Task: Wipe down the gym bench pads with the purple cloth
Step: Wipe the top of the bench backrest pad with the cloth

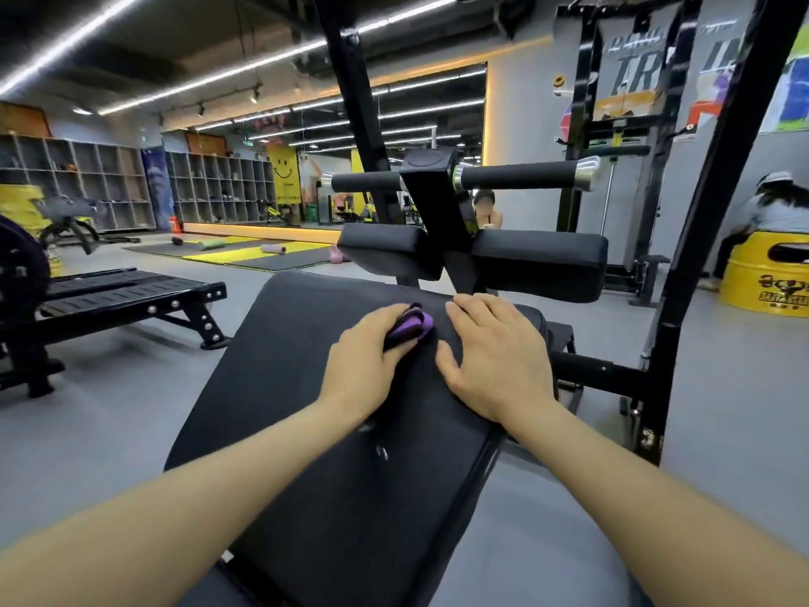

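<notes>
A long black bench pad [289, 387] slopes away from me in the middle of the view. My left hand [363, 357] grips a bunched purple cloth [411, 325] and holds it against the pad near its far end. Just to the right, my right hand [494, 357] lies flat on the pad with straight fingers. Beyond the far end sit two black cushion pads, one on the left [385, 247] and one on the right [543, 260], either side of a black post. Above them run two black foam rollers [516, 175].
Black frame uprights rise at centre [350, 102] and at right [709, 212]. A flat black bench [127, 295] stands to the left. A person sits on a yellow drum [770, 273] at far right. Yellow and black mats [245, 251] lie by the mirror wall.
</notes>
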A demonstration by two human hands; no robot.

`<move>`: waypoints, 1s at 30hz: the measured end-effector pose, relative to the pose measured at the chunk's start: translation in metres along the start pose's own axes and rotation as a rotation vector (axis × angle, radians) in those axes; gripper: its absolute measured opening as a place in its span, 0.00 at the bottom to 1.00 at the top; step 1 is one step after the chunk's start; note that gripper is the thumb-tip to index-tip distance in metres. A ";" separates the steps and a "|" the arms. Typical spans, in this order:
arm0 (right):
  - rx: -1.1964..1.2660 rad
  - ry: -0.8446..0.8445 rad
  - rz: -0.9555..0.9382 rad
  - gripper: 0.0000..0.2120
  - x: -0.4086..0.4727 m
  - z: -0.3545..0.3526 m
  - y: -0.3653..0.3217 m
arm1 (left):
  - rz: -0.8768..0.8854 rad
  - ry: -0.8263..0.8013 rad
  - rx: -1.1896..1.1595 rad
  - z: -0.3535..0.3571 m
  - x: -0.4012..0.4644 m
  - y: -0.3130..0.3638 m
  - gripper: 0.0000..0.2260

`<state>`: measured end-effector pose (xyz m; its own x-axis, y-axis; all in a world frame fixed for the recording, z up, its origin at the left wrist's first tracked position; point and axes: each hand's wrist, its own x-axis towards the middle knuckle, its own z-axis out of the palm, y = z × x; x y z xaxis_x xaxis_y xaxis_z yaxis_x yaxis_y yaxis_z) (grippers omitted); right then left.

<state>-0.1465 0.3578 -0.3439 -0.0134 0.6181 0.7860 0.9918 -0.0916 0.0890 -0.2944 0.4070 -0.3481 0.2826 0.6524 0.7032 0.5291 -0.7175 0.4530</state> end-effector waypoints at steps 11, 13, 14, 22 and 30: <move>-0.004 0.052 0.100 0.22 -0.003 0.001 -0.001 | -0.105 0.002 0.110 0.014 0.067 0.004 0.13; 0.000 0.048 0.135 0.23 -0.005 0.001 -0.001 | -0.071 -0.012 0.081 0.007 0.034 0.010 0.14; 0.004 0.047 0.152 0.23 -0.006 0.002 -0.001 | -0.051 -0.025 0.056 0.005 0.018 0.014 0.15; 0.050 0.111 0.233 0.21 -0.006 0.003 -0.004 | -0.115 0.012 0.084 0.020 0.068 0.006 0.13; 0.103 0.053 0.243 0.22 -0.009 0.003 0.002 | -0.079 0.001 0.054 0.015 0.022 0.025 0.14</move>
<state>-0.1439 0.3545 -0.3524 0.2224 0.5454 0.8082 0.9745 -0.1504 -0.1667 -0.2630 0.4075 -0.3297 0.2372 0.7062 0.6671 0.5918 -0.6496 0.4773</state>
